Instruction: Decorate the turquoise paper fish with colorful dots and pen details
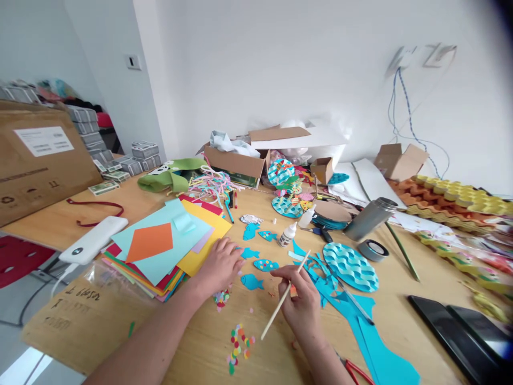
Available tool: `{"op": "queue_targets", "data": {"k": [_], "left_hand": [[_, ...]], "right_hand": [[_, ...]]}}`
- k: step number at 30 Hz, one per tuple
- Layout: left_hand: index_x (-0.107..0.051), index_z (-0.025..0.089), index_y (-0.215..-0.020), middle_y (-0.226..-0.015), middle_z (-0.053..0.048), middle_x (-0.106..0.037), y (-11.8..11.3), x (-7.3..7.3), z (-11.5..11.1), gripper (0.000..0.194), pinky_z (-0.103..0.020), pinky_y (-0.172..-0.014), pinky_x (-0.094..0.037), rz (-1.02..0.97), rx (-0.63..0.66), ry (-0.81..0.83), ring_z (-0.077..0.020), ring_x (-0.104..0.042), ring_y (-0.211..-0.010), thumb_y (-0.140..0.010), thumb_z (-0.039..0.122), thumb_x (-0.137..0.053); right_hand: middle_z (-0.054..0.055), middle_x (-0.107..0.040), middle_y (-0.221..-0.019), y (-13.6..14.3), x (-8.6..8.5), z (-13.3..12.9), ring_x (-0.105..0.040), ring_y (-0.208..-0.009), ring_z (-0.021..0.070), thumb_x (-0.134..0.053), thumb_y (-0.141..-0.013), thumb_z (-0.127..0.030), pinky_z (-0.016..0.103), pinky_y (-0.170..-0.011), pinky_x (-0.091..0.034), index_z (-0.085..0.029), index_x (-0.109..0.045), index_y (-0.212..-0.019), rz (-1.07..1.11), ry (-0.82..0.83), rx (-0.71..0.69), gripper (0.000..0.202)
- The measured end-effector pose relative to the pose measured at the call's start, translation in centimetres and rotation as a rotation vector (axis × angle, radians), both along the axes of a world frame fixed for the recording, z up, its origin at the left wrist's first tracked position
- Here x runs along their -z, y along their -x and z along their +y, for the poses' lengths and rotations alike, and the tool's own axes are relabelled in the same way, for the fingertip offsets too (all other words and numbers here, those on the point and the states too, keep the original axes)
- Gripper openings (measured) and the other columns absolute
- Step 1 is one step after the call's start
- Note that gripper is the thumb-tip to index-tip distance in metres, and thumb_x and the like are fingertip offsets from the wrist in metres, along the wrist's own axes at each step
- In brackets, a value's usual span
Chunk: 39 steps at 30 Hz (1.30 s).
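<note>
Laid out across a wooden table (pixel 192 342): craft materials, with a stack of coloured paper (pixel 154 270) at left and blue offcuts (pixel 385 347) at right.

Left hand (pixel 220 262): palm down, just right of the stack, fingers loosely bent and slightly spread. Nothing seen pinched. Cannot tell whether touching the small blue fish (pixel 251 253) just right of the fingertips.

Right hand (pixel 298 291): pinching a pale wooden stick (pixel 272 320) between thumb and fingers, around mid-length. Slanted from far right to near left; cannot tell whether resting on the table at the near end. Judged light, stiff and easy to grip if dry; best held around the middle, pen-fashion. Possibly apt to snap under sideways load.

Glue bottle (pixel 287 235): upright, on the far side of the right hand. Probably soft-walled; to be gripped by the body, below the nozzle.

Spotted fish (pixel 265 265): flat at centre, just left of the right fingertips, with a plain fish (pixel 251 282) on the near side. Judged paper-thin, light, easily creased; to be lifted by an edge or steadied with one fingertip.

Paper dots (pixel 235 352): loose at near centre. Judged almost weightless, easily scattered, awkward to pinch; better lifted singly on a tacky tip.
</note>
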<state>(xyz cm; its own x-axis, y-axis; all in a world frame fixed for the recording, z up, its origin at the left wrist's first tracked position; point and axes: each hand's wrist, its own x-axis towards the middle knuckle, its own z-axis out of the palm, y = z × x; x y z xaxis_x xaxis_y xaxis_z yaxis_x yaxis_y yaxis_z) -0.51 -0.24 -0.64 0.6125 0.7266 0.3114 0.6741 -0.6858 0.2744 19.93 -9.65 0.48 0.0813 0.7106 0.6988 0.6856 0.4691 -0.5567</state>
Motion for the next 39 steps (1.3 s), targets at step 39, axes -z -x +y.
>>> {"op": "queue_targets", "data": {"k": [39], "left_hand": [[-0.067, 0.015, -0.109, -0.112, -0.009, -0.067, -4.5, -2.2, 8.5, 0.018, -0.041, -0.089, -0.055, 0.297, -0.029, 0.171, -0.0224, -0.065, -0.102, -0.096, 0.027, -0.061]], "right_hand": [[0.003, -0.066, -0.078, 0.3, 0.2, -0.1, -0.065, -0.076, 0.0195, -0.045, -0.087, -0.005, 0.031, -0.064, -0.055, -0.025, -0.064, -0.087, -0.022, -0.023, -0.051, 0.027]]}}
